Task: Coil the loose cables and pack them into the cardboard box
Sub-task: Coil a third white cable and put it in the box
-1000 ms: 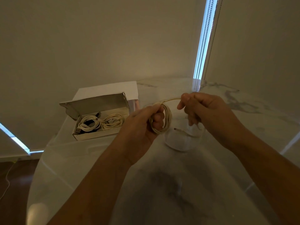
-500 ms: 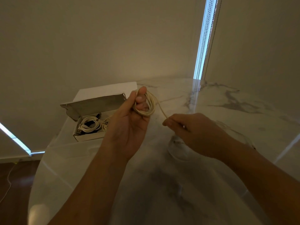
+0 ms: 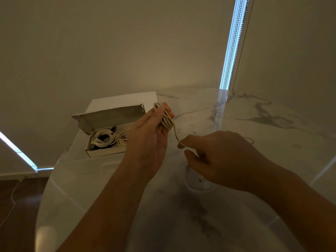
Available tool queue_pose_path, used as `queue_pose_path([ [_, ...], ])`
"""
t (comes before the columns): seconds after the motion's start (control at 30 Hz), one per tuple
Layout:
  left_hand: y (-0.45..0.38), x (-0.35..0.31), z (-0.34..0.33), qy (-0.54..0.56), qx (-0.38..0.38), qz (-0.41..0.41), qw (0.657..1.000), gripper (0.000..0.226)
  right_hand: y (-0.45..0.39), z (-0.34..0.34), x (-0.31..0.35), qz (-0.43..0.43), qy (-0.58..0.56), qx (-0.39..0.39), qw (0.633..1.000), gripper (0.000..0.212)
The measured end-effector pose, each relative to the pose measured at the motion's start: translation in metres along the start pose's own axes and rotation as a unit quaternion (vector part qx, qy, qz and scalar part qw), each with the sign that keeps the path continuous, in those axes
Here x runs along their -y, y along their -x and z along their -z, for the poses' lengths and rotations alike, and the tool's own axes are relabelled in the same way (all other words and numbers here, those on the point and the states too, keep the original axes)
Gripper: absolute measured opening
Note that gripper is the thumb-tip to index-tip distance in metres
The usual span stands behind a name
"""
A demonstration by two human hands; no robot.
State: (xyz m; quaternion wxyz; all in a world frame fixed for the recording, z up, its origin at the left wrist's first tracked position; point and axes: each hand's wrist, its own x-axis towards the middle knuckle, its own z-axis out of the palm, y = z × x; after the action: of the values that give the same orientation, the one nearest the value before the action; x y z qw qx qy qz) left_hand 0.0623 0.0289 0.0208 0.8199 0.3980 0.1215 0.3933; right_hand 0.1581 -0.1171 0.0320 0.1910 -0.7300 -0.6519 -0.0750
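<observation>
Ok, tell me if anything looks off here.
Nothing stands out. The left hand holds a neat coil, the right hand pinches its tail, and the open box holds coiled cables, none spilling over.

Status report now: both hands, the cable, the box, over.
Left hand grips cable coil. Right hand pinches the loose tail. Cardboard box open, coiled cables inside. Nothing between coil and box.

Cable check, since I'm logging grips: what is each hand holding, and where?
The left hand grips the cable by its coiled loops; the right hand pinches its loose tail end.
</observation>
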Motion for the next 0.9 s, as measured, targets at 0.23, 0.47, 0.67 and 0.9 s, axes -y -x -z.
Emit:
queue_pose_path([
  [0.23,0.012,0.01,0.0,-0.475,0.082,-0.089,0.871,0.025,-0.003,-0.002,-0.007,0.021,-0.041,-0.038,0.998,0.014],
  [0.47,0.013,0.002,-0.003,-0.517,0.139,-0.032,0.844,0.033,-0.004,0.001,-0.019,0.021,-0.073,-0.074,0.994,0.02],
  [0.67,0.019,0.001,-0.007,-0.533,0.203,0.003,0.822,0.036,-0.004,0.007,-0.035,-0.023,-0.081,-0.075,0.994,0.02],
  [0.9,0.017,0.003,-0.003,-0.524,0.239,-0.028,0.817,0.027,-0.005,0.003,-0.045,-0.033,-0.078,-0.084,0.993,0.018],
])
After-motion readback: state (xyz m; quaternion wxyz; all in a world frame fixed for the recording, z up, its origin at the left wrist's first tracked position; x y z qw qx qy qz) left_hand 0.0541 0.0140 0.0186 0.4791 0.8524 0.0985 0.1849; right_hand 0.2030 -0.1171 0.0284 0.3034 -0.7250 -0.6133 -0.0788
